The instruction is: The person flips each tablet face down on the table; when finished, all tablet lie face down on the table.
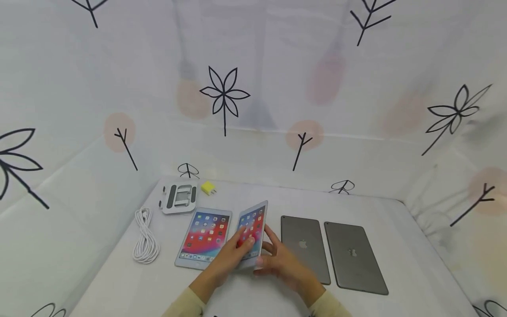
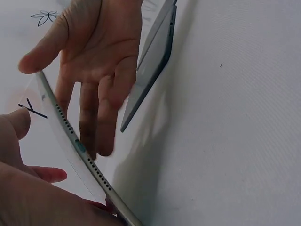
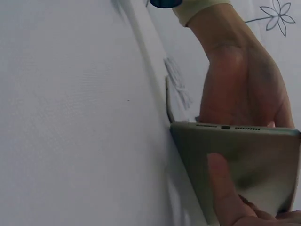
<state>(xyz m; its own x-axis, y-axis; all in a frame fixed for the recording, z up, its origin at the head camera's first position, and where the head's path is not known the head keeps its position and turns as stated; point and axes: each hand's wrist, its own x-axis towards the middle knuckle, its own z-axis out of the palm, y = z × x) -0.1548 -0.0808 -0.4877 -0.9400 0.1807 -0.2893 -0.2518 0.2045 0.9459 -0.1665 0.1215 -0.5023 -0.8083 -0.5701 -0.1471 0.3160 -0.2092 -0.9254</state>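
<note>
A tablet with a lit home screen [image 1: 257, 220] is held tilted up off the table, its grey back [image 3: 263, 165] showing in the right wrist view and its port edge [image 2: 80, 146] in the left wrist view. My left hand [image 1: 227, 259] grips it by the left side, thumb over the screen. At its right edge is my right hand [image 1: 283, 266], fingers spread behind the back and thumb near the lower corner. Left of it a second lit tablet [image 1: 206, 235] lies face up. Two grey tablets [image 1: 303, 244] [image 1: 354, 255] lie face down at the right.
A coiled white cable [image 1: 145, 242] lies at the far left. Behind it are a white and grey folding stand [image 1: 180, 198] and a yellow charger plug [image 1: 207, 188]. Patterned white cloth [image 1: 253, 154] rises behind and beside the white table [image 1: 400, 246].
</note>
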